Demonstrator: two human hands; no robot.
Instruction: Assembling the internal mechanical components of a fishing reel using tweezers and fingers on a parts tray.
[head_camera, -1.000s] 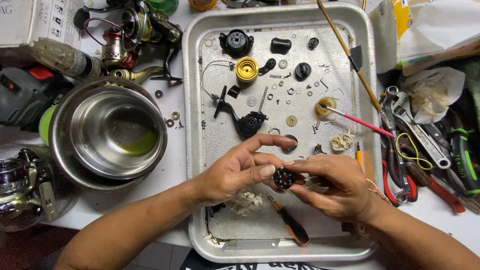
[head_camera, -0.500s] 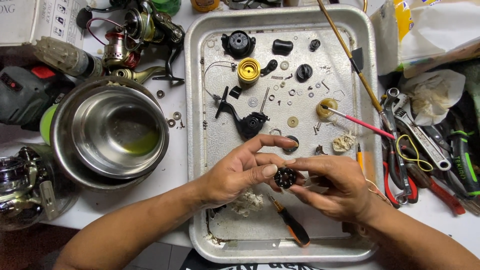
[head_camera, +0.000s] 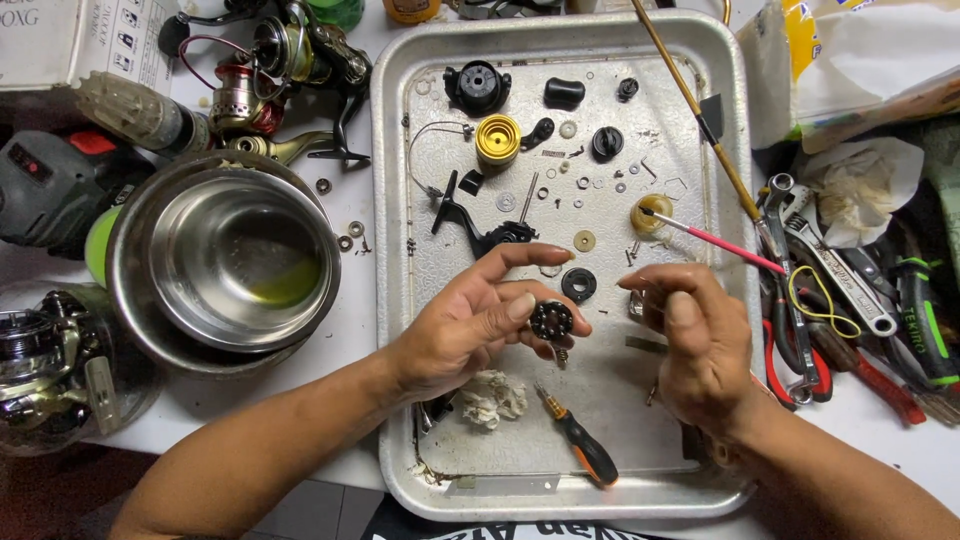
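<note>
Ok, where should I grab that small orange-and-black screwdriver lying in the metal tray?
Take the small orange-and-black screwdriver by its thick orange-black handle, coming from above at the near-right end. It lies flat and diagonal on the metal tray, tip pointing up-left toward the crumpled tissue, so the handle end looks free.

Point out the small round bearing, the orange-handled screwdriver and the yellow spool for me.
Round bearing (head_camera: 551, 320), head view, on its dark face, held in the left hand's fingertips.
Orange-handled screwdriver (head_camera: 583, 450), head view, middle of its black and orange handle.
Yellow spool (head_camera: 497, 139), head view, on its top rim.
</note>
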